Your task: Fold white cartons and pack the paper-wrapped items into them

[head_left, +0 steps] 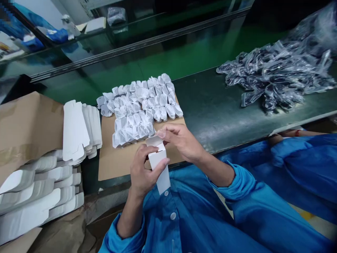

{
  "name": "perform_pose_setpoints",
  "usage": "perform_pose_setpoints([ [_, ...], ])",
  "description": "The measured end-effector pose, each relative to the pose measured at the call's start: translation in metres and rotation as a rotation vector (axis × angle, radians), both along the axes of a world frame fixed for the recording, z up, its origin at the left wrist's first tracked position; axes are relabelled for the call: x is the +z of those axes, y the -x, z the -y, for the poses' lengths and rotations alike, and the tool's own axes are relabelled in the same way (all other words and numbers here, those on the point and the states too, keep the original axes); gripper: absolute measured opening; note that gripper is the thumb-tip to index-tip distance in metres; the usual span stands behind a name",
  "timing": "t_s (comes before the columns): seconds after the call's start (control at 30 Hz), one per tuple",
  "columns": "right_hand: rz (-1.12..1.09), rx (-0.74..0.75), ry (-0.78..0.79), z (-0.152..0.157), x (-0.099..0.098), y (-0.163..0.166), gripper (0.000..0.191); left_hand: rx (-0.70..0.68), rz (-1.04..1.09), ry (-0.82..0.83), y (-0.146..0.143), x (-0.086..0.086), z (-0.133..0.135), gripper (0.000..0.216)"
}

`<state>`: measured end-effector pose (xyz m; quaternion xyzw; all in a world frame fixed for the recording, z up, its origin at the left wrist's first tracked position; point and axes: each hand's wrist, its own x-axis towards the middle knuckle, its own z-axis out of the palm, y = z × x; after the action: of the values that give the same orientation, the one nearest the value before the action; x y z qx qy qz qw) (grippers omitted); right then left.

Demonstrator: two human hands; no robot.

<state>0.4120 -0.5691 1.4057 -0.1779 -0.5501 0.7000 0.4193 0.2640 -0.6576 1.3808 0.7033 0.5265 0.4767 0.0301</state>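
A slim white carton is upright but tilted in front of my chest, its top flap standing up. My left hand wraps round the carton's upper part, thumb on the near face. At the top, my right hand pinches the raised flap between thumb and fingers. What the carton holds inside cannot be seen. Just beyond my hands, rows of small white-wrapped packets lie on a brown cardboard sheet.
Flat white cartons are stacked at the left, beside a cardboard box with more flattened cartons. Dark items in clear plastic bags are heaped at right on the green bench. A person in a blue sleeve is at the right.
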Motion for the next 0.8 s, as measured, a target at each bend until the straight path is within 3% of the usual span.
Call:
perform_pose_setpoints([
  [0.2,0.089,0.103,-0.031,0.011,0.000,0.019,0.024,0.116,0.088,0.089,0.022,-0.013,0.016,0.046],
  [0.33,0.084,0.105,-0.076,0.013,0.001,0.027,0.014,0.231,0.219,0.016,0.025,-0.019,0.021,0.066],
  [0.5,0.076,0.185,-0.124,0.009,0.003,0.026,0.009,0.159,0.220,0.063,0.030,-0.013,0.024,0.089],
  [0.8,0.118,0.197,-0.235,0.009,0.004,0.015,0.010,-0.018,0.250,0.168,0.034,-0.003,0.027,0.053],
])
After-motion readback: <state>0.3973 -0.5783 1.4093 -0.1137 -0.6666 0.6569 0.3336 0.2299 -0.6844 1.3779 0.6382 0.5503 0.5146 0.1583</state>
